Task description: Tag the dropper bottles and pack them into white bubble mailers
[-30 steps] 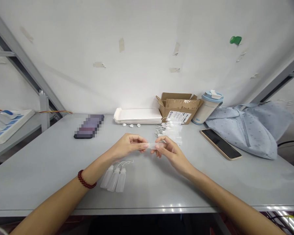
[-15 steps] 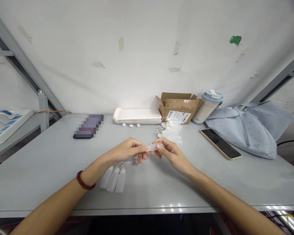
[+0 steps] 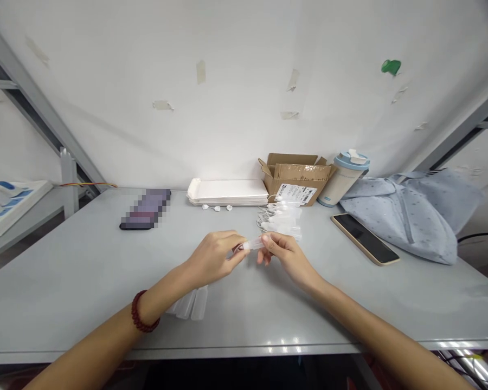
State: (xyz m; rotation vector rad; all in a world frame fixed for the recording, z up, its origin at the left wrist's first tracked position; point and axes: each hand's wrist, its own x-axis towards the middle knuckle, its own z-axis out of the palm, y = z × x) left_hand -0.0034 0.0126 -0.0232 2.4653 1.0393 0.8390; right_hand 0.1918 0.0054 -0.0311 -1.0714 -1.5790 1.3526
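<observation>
A small translucent plastic bottle [image 3: 255,244] is held level above the middle of the grey table [image 3: 85,281]. My right hand [image 3: 287,255] pinches its body from the right. My left hand [image 3: 213,259], with a red bead bracelet on the wrist, has its fingers closed at the bottle's cap end. Under my left forearm lie three capped bottles [image 3: 193,303], partly hidden. A heap of loose clear bottles [image 3: 280,219] lies just beyond my hands.
At the back stand a white tray stack [image 3: 228,192], a cardboard box [image 3: 296,179] and a blue-lidded cup [image 3: 344,177]. A phone [image 3: 364,238] and a pale blue bag [image 3: 415,214] lie right. A dark pixelated object [image 3: 146,210] lies left. Small white caps [image 3: 216,207] dot the back.
My left hand has rolled over toward the right and lowered, now covering the tops of the three finished bottles. The held bottle has stayed between both hands.
</observation>
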